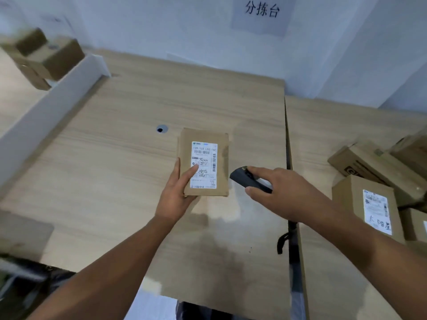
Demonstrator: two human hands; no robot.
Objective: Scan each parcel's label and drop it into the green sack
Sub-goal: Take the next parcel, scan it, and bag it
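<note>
Parcel (204, 162) over table (115, 158) centre; scanner (249, 180) at its 4 o'clock, cable hole (162, 129) at 11. Box pile (367, 202) on second table (323, 135), 3 o'clock. More boxes (48, 56) behind partition (53, 105), 10 o'clock. Sign (261, 12) on wall (161, 24), 12.

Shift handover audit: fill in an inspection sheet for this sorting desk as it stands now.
Surface: wooden table with a round cable hole; a second table adjoins on the right.
Job's things: parcel held over the table, label up; black scanner pointed toward it; green sack not seen.
Clutter: labelled boxes piled on the second table; more boxes beyond the white divider, far left.
Grippers: left hand grips the parcel, thumb on the label; right hand holds the scanner.
Cables: black strap or cable hanging in the gap between tables.
Surroundings: paper sign on the white wall.
</note>
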